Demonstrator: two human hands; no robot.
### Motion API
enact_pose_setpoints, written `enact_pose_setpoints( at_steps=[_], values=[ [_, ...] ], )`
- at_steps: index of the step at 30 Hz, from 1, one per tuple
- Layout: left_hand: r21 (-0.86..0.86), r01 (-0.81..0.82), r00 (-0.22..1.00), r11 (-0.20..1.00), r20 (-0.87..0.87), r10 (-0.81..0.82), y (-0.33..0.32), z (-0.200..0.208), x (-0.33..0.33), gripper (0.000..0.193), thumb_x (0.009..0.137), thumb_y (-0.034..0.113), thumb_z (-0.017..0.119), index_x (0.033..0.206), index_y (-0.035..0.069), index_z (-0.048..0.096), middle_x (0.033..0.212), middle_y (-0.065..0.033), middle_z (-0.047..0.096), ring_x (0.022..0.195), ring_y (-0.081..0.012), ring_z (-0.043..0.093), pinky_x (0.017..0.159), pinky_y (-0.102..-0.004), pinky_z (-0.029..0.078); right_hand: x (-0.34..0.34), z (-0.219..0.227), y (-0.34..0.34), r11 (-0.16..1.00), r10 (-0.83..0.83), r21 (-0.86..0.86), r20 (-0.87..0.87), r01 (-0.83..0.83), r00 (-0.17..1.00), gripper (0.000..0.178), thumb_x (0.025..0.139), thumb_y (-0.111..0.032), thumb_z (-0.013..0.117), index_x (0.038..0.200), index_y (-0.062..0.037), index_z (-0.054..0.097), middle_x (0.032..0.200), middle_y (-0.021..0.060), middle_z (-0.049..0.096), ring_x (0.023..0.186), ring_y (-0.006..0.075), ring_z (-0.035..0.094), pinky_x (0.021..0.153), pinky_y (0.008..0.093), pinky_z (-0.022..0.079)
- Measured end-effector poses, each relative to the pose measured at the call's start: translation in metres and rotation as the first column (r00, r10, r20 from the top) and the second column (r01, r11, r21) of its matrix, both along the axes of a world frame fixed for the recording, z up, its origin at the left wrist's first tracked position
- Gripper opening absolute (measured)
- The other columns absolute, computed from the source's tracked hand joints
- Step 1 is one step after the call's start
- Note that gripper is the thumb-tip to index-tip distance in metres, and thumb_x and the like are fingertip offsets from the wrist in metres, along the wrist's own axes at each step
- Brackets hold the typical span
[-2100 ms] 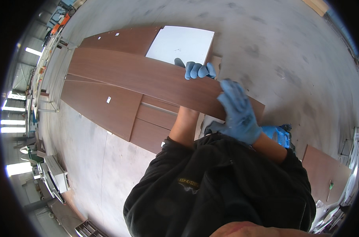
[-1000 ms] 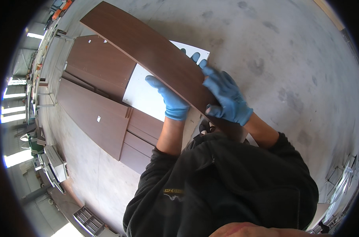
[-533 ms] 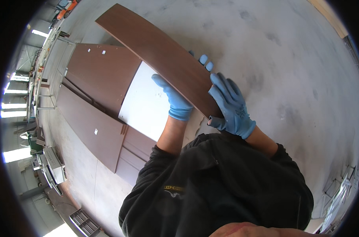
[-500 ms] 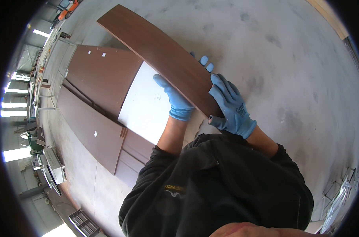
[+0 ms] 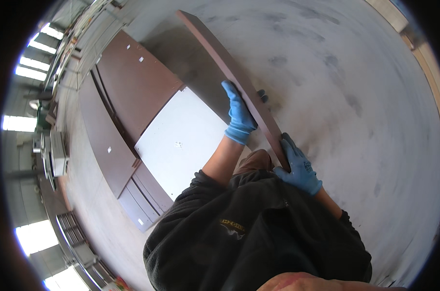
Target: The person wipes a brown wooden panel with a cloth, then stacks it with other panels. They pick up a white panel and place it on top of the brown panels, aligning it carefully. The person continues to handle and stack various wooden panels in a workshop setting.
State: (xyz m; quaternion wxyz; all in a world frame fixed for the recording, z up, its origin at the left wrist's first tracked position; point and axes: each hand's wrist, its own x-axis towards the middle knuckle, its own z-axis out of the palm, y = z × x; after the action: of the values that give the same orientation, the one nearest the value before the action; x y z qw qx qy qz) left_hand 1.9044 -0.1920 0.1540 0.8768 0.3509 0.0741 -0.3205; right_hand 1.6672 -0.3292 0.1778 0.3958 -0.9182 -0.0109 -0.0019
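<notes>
We get just dark fingertips (image 5: 262, 96) peeking past the brown board (image 5: 251, 97); the left hand's (image 5: 240, 110) other finger parts are lost behind it! The right hand (image 5: 299, 167) masks its near end. Our left forearm (image 5: 223, 160) covers some white panel (image 5: 164, 131), whose mark (image 5: 179, 144) we can't read; the top edge crops a pale wooden piece (image 5: 387, 12).

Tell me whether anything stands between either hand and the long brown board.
Nothing visible beyond the blue gloves: the left hand grips the long brown board, fingertips showing past its right side; the right hand holds its end nearest the body.
</notes>
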Motion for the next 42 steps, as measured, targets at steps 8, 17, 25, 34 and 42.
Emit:
enact_pose_setpoints(
  at_steps=[8, 17, 25, 34, 42],
  values=[
    [0.079, -0.259, 0.962, 0.963, 0.116, 0.249, -0.065, -0.029, 0.159, 0.082, 0.091, 0.083, 0.062, 0.124, 0.009, 0.070, 0.104, -0.0120, 0.071, 0.097, -0.0270, 0.068, 0.083, -0.0462, 0.058, 0.182, -0.024, -0.095, 0.975, -0.022, 0.219, -0.021, 0.026, 1.000, 0.061, 0.091, -0.011, 0.063, 0.150, 0.0022, 0.053, 0.133, 0.0269, 0.069, 0.118, 0.0403, 0.070, 0.101, 0.0441, 0.056],
    [-0.058, -0.285, 0.943, 0.957, 0.163, 0.291, -0.064, -0.075, 0.397, 0.024, 0.105, 0.026, 0.069, 0.117, 0.005, 0.073, 0.113, -0.0065, 0.075, 0.098, -0.0214, 0.070, 0.091, -0.0353, 0.057, 0.472, 0.001, -0.225, 0.896, 0.192, 0.442, -0.283, -0.050, 0.940, 0.042, 0.097, -0.010, 0.065, 0.134, 0.0077, 0.064, 0.117, 0.0138, 0.074, 0.106, 0.0202, 0.068, 0.097, 0.0353, 0.055],
    [0.052, -0.329, 0.944, 0.943, 0.036, 0.327, -0.076, -0.039, 0.586, 0.027, 0.105, 0.023, 0.067, 0.123, 0.003, 0.072, 0.120, -0.0102, 0.077, 0.110, -0.0267, 0.073, 0.098, -0.0441, 0.059, 0.718, -0.025, -0.278, 0.948, 0.187, 0.295, -0.202, -0.123, 0.961, 0.043, 0.104, -0.022, 0.068, 0.136, 0.0055, 0.066, 0.119, 0.0183, 0.077, 0.106, 0.0255, 0.072, 0.096, 0.0352, 0.056],
    [0.229, -0.574, 0.802, 0.786, -0.032, 0.596, -0.022, -0.021, 0.810, 0.022, 0.103, 0.027, 0.070, 0.119, 0.012, 0.074, 0.104, -0.0032, 0.075, 0.094, -0.0197, 0.072, 0.086, -0.0392, 0.060, 1.059, -0.033, -0.225, 0.913, 0.368, -0.154, -0.090, -0.378, 0.925, 0.041, 0.106, -0.041, 0.062, 0.122, -0.0057, 0.074, 0.110, 0.0247, 0.075, 0.099, 0.0452, 0.073, 0.085, 0.0487, 0.058],
    [-0.098, -0.770, 0.638, 0.631, -0.098, 0.764, 0.109, -0.082, 0.902, 0.035, 0.105, 0.026, 0.065, 0.135, 0.007, 0.067, 0.131, -0.0110, 0.072, 0.119, -0.0291, 0.068, 0.106, -0.0486, 0.054, 1.312, -0.021, -0.072, 0.554, 0.786, -0.328, -0.096, -0.766, 0.610, 0.047, 0.103, -0.051, 0.060, 0.116, -0.0076, 0.074, 0.097, 0.0235, 0.074, 0.088, 0.0447, 0.071, 0.075, 0.0528, 0.055]
  ],
)
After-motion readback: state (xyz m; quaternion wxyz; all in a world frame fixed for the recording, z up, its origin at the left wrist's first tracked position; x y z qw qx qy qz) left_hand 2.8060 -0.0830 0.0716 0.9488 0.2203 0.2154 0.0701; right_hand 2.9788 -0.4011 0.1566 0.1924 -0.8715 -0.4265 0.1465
